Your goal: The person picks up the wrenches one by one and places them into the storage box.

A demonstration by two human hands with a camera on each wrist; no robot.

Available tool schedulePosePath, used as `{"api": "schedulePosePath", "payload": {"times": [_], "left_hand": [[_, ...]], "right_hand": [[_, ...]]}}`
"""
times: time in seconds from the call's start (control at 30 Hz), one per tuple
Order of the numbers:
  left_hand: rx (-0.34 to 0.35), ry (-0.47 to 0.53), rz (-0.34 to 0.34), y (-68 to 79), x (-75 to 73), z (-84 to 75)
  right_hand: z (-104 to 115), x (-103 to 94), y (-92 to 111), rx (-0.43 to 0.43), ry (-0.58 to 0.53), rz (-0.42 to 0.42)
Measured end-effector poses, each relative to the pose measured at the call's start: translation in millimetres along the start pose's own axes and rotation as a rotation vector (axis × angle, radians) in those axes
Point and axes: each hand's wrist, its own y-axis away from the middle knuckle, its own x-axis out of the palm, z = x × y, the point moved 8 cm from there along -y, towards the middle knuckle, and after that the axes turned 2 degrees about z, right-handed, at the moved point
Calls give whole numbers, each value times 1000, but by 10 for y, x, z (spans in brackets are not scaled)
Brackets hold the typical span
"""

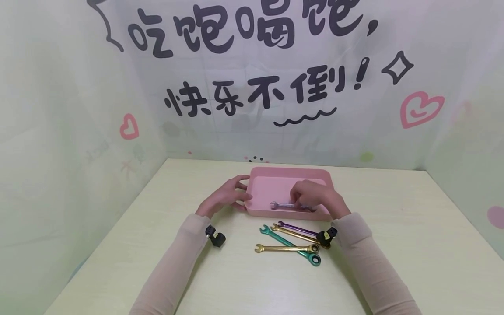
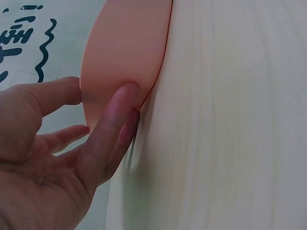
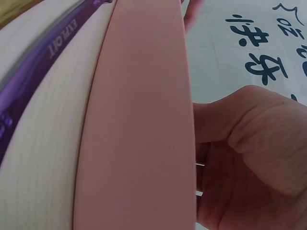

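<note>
Beside one tray point(image 1: 271, 188) — four wrenches point(image 1: 283, 248) lie (fifth point(image 1: 283, 205) held).

Place: a small booth of hung sheeting around my counter point(image 1: 393, 210); whether home, office or workshop lies beyond it, I cannot tell. Rear: one pale, creased sheet point(image 1: 252, 144), printed with large dark Chinese characters point(image 1: 266, 94) and a pink heart point(image 1: 421, 109). Left: pale sheeting point(image 1: 71, 131), faintly marked. Right: similar sheeting point(image 1: 468, 144), with a purple dot point(image 1: 496, 216). Counter top: light wood grain. Workshop-type items: coloured wrenches point(image 1: 285, 248), lying before me.
</note>
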Motion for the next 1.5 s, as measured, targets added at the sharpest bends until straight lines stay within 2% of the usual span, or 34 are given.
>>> {"api": "schedulePosePath", "payload": {"times": [0.2,0.43,0.9,1.5], "left_hand": [[23,3,6,-22,-2,-21],[7,6,6,-23,1,9],[21,-6,-5,4,-8,-2],[12,-7,-7,-1,2,12]], "right_hand": [[-16,2,-6,7,3,-2],[-39,32,-27,14,-37,10],[-64,50,-32,66,-87,9],[-89,64,-38,75,-54,-18]]}}
